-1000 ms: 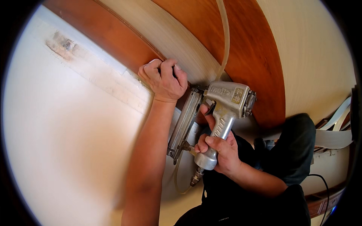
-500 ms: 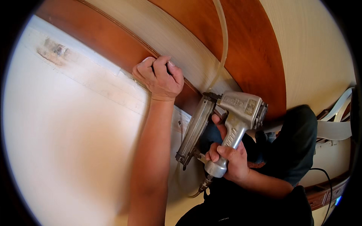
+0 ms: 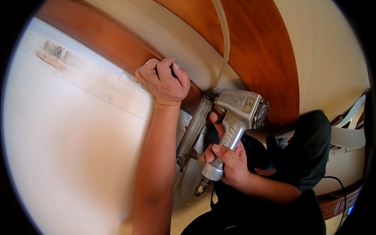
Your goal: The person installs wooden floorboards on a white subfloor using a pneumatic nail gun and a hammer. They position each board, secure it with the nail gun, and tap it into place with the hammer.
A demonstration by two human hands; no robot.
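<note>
Nail gun (image 3: 237, 111) of silvery metal, held in the person's right hand (image 3: 233, 160), fingers wrapped round its handle, nose close to a reddish-brown board (image 3: 105, 39), left hand (image 3: 166, 82) against that board, fingers curled, whether gripping cannot be told

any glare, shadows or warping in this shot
Head view: black fisheye corners, the large brown panel's edge strongly curved; head view: highlights on the metal nail gun; head view: soft shadow beside the left forearm on the white wall.
</note>
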